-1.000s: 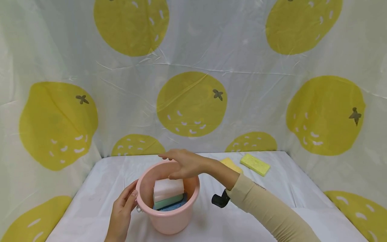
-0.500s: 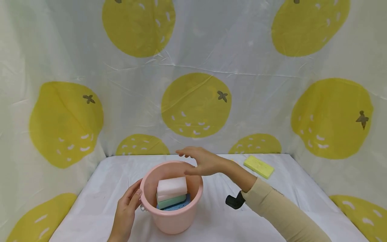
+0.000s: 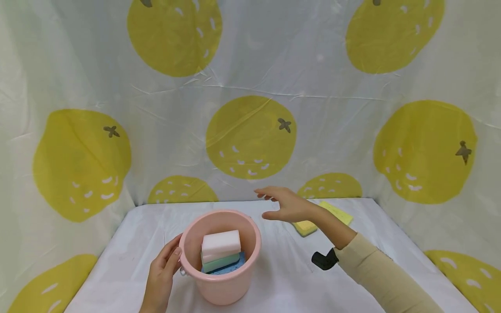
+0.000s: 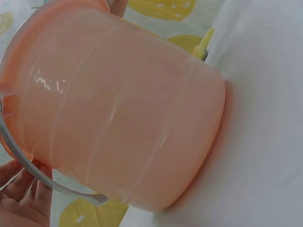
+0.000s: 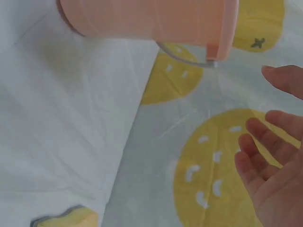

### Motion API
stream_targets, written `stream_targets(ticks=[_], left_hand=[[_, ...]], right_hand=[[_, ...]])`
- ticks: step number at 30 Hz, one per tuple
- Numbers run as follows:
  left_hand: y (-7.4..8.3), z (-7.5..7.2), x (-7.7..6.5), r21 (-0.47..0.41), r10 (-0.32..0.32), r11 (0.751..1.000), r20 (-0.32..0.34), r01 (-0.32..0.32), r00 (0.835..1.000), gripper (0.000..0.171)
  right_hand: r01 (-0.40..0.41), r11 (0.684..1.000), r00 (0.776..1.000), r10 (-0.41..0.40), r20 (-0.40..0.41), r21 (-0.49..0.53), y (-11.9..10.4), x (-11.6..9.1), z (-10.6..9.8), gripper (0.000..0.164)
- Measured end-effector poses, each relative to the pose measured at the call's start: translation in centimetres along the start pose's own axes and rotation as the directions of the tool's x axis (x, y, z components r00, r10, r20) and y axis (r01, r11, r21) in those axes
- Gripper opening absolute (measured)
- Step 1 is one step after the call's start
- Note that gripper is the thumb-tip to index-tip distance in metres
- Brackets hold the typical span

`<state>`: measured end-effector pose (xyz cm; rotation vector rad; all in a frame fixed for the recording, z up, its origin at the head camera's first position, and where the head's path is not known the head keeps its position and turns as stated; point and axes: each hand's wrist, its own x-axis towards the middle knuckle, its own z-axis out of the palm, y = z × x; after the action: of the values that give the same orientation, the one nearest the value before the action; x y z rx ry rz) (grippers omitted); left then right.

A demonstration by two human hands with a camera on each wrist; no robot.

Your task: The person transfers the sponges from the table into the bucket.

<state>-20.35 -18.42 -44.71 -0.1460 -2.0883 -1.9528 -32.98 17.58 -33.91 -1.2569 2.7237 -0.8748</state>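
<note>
A pink bucket (image 3: pixel 223 287) stands upright in the head view, with a white sponge block (image 3: pixel 221 241), a green sponge (image 3: pixel 221 262) and a blue sponge (image 3: pixel 234 266) piled inside. My left hand (image 3: pixel 161 271) touches the bucket's left side at the rim, fingers fairly straight against the outside and thumb by the edge. In the left wrist view its fingers lie behind the grey handle (image 4: pixel 35 174). Right of the rim, my right hand (image 3: pixel 287 205) hovers in the air with fingers spread and holding nothing. Beneath its wrist sits a yellow sponge (image 3: pixel 304 227), partly covered.
Farther back lies a flat lime-yellow sponge (image 3: pixel 339 213), partly behind the right forearm. A black wrist-camera mount (image 3: pixel 325 260) juts from the right sleeve. White cloth (image 3: pixel 282 278) covers the table, and a lemon-print curtain (image 3: pixel 250 82) encloses the back and sides.
My right hand has moved right, from above the bucket to beyond its rim, still spread and without anything in it. My left hand stays at the bucket; the sponges inside keep their places.
</note>
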Motion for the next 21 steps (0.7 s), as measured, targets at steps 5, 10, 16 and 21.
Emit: stream_targets(ticks=[5,10,16,21], left_hand=[[-0.1,0.0,0.0,0.008,-0.005,1.000,-0.002,0.005,1.000,0.043],[-0.1,0.0,0.0,0.009,-0.001,1.000,0.002,0.001,1.000,0.043],[-0.2,0.0,0.0,0.005,0.010,1.000,0.007,-0.010,1.000,0.042],[-0.2,0.0,0.0,0.003,0.017,1.000,0.008,-0.018,1.000,0.042]], right_hand=[[-0.044,0.999,0.998,0.045,-0.041,0.028,1.6,-1.5,-1.2,0.069],[-0.087,0.996,0.993,0.090,-0.072,0.036,2.9,-2.9,-2.0,0.068],[-0.145,0.987,0.985,0.151,-0.089,0.073,4.4,-4.4,-2.4,0.068],[-0.166,0.982,0.978,0.175,-0.113,0.088,5.0,-5.2,-2.6,0.066]])
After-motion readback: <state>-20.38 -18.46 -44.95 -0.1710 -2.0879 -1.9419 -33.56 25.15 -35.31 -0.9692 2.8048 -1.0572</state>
